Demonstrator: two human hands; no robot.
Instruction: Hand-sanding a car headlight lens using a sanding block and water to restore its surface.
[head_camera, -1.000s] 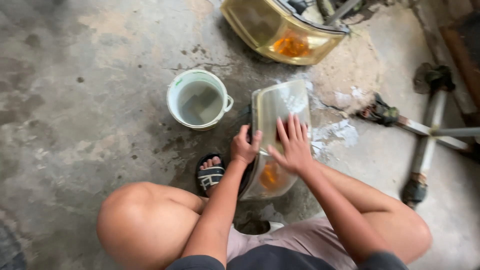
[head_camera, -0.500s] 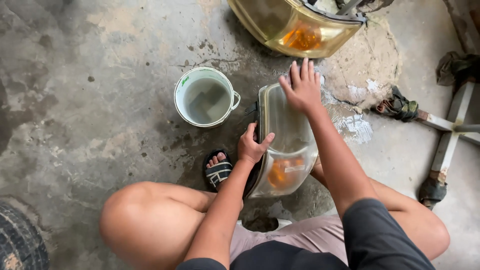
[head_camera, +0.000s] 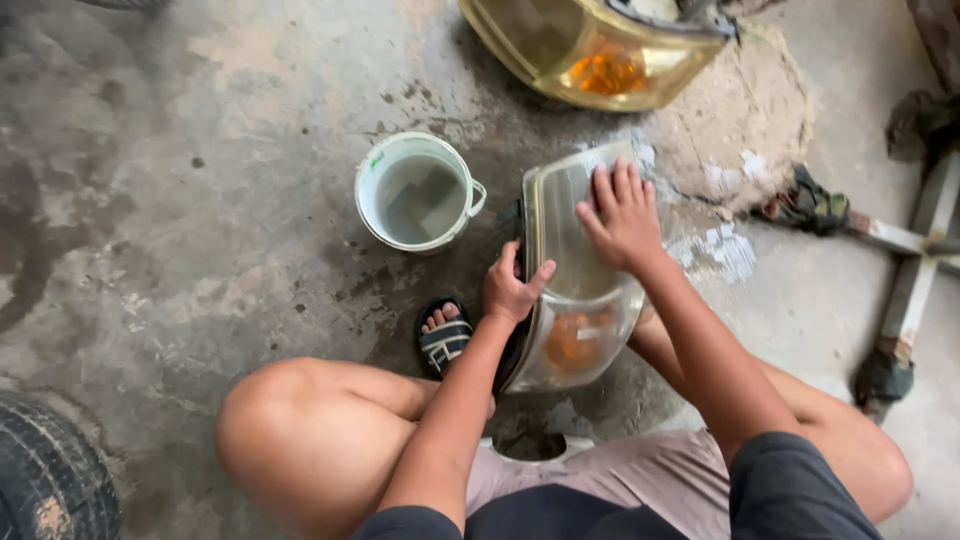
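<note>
Headlight lens (head_camera: 575, 290) propped on the concrete floor (head_camera: 200, 200) between the knees, tilted up for access to its face. Left hand (head_camera: 512, 290) clamped on the near left edge, thumb over the rim, as a brace. Right hand (head_camera: 622, 215) flat on the far top, fingers spread, pressing down. White bucket (head_camera: 415, 190) of water just left, within reach. Second headlight (head_camera: 600, 50) lying at the far edge.

— The headlight (head_camera: 575, 290)? 
— Glossy clear plastic, hazed and yellowed. 
— And the floor (head_camera: 200, 200)? 
— Rough, stained matt concrete. The bucket (head_camera: 418, 190) is smooth white plastic.
</note>
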